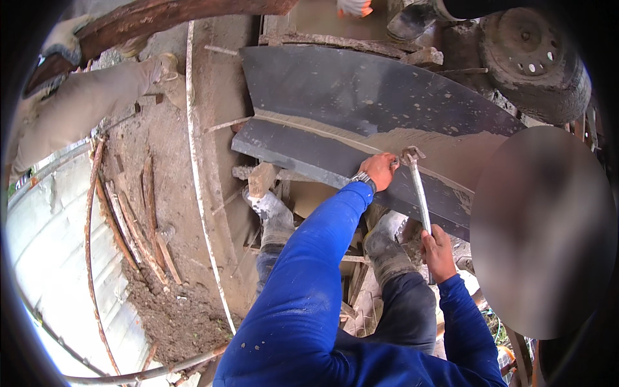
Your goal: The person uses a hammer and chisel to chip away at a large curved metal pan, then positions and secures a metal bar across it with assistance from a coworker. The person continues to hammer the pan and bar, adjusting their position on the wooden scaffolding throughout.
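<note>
Hammer (420, 195) over the dark panel (309, 84), our right hand (439, 255) wrapped around its handle. Left hand (380, 171) just beside its head, grip we cannot tell; we'd best keep those fingers clear.

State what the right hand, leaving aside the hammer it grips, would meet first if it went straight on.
The right hand points away and slightly left, so probably the dark panel, near edge first; depth is unclear, and it might pass above.
</note>
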Motion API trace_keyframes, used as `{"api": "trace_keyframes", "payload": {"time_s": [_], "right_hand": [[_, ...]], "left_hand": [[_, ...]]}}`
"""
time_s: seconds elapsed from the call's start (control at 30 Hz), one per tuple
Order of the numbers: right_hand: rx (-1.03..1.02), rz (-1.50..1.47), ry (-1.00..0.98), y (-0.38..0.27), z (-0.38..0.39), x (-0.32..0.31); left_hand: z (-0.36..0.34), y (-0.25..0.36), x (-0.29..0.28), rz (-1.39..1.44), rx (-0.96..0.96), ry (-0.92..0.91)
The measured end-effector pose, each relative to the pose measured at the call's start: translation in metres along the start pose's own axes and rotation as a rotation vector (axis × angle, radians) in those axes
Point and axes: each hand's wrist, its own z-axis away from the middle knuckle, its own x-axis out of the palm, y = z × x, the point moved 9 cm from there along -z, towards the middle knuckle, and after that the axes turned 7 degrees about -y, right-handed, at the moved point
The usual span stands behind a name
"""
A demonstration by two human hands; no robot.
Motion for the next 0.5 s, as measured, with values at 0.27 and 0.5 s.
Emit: {"api": "trace_keyframes", "payload": {"time_s": [0.27,0.5], "right_hand": [[0.014,-0.082,0.042,0.002,0.006,0.002],[-0.002,-0.092,0.051,0.019,0.007,0.0]], "left_hand": [[-0.004,0.004,0.002,-0.071,-0.003,-0.009],[-0.003,0.004,0.003,-0.043,-0.005,-0.002]]}}
